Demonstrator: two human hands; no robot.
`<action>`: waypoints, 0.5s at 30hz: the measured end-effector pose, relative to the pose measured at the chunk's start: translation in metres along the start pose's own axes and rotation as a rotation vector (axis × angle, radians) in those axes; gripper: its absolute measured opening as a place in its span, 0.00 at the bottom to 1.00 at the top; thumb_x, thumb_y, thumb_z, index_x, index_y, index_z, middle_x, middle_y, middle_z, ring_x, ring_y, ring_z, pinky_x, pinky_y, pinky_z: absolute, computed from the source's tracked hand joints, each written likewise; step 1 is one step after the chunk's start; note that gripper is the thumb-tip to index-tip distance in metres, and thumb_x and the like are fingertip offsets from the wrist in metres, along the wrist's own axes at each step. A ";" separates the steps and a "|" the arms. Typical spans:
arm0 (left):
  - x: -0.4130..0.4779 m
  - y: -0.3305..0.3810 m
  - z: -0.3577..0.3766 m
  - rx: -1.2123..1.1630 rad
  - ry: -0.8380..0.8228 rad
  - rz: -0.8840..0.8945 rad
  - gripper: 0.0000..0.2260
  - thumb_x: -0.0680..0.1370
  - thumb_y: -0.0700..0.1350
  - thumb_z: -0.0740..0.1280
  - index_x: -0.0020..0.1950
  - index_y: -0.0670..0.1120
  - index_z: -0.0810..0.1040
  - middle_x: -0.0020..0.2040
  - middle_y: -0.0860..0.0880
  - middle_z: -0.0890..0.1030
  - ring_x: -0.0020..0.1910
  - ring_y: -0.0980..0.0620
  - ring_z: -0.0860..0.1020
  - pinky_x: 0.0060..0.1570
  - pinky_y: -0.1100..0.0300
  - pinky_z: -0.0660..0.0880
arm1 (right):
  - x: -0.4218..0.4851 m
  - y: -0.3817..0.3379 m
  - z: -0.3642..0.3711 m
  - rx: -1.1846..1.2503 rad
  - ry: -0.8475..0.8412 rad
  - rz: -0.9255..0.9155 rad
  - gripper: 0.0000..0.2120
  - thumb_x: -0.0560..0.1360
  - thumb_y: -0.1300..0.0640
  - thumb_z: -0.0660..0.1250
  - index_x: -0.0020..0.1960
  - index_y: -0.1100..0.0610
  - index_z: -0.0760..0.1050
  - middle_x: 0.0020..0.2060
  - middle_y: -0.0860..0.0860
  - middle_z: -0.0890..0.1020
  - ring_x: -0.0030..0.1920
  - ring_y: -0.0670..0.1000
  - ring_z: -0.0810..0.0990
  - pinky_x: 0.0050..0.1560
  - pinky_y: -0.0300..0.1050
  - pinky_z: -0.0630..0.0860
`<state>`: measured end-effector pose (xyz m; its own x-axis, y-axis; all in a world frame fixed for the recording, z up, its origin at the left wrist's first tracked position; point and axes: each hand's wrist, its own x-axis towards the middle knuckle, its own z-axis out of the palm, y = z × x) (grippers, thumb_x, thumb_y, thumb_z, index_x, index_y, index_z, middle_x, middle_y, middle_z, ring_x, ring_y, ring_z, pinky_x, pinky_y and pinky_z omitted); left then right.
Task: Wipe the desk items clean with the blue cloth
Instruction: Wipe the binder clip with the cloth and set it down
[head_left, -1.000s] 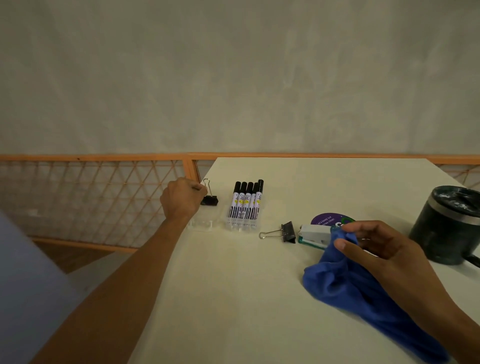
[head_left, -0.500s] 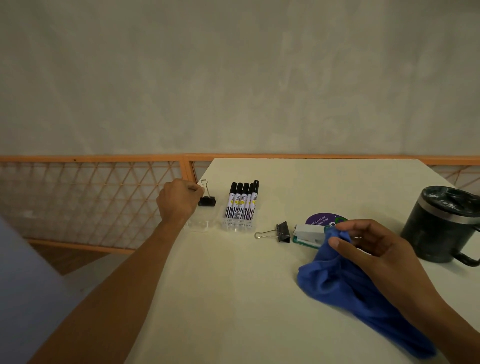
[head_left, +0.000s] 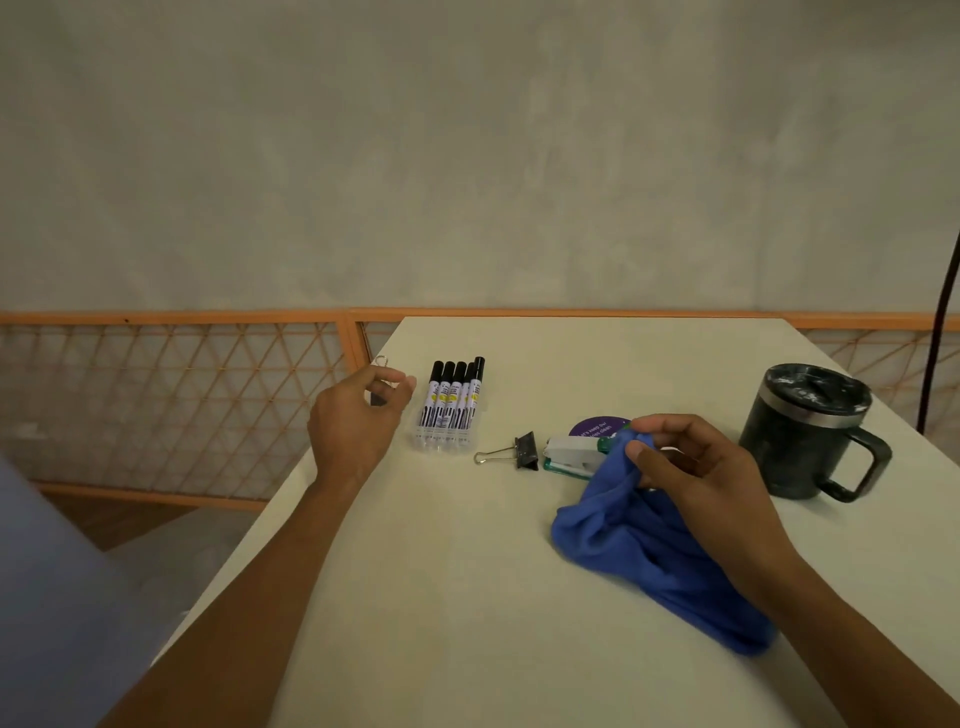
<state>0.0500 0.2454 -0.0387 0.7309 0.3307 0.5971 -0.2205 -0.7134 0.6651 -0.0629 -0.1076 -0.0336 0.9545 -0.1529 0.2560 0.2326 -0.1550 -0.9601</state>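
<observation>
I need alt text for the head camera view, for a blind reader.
A person's right hand pinches a blue cloth beside a white stapler on a pale desk, while the left hand curls near a binder clip. A pack of markers, a second binder clip and a dark mug sit there.

Left hand (head_left: 358, 421) hovers, fingers loosely curled; right hand (head_left: 696, 467) pinches the blue cloth (head_left: 639, 551) in its fingers.

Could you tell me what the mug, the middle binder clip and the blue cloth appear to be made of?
The mug looks like dark mottled coated metal or ceramic, with a bare steel-like band under its lid. The binder clip seems black painted metal with a shiny wire handle. The blue cloth is soft matte fabric, judging by its loose folds.
</observation>
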 end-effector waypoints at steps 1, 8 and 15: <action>-0.007 0.005 0.001 -0.036 -0.005 0.000 0.07 0.78 0.60 0.75 0.50 0.57 0.86 0.38 0.59 0.84 0.30 0.64 0.76 0.38 0.61 0.70 | 0.000 -0.001 -0.001 -0.001 -0.001 -0.004 0.08 0.80 0.57 0.75 0.55 0.45 0.85 0.52 0.47 0.88 0.51 0.52 0.88 0.59 0.60 0.84; -0.070 0.049 0.020 -0.058 -0.084 0.229 0.08 0.79 0.57 0.76 0.56 0.57 0.85 0.45 0.60 0.84 0.39 0.63 0.79 0.41 0.61 0.75 | -0.004 0.002 -0.009 -0.015 -0.007 -0.028 0.07 0.82 0.57 0.72 0.58 0.47 0.83 0.49 0.47 0.87 0.50 0.51 0.87 0.52 0.44 0.85; -0.101 0.055 0.045 0.201 -0.276 0.425 0.10 0.82 0.53 0.72 0.63 0.58 0.83 0.59 0.61 0.83 0.49 0.53 0.84 0.41 0.55 0.79 | -0.018 -0.004 -0.008 0.031 -0.014 -0.025 0.09 0.84 0.56 0.69 0.63 0.50 0.78 0.46 0.49 0.89 0.47 0.52 0.87 0.48 0.38 0.82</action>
<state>-0.0067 0.1448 -0.0820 0.7526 -0.1682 0.6367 -0.4257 -0.8619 0.2755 -0.0826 -0.1123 -0.0334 0.9507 -0.1359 0.2789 0.2622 -0.1287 -0.9564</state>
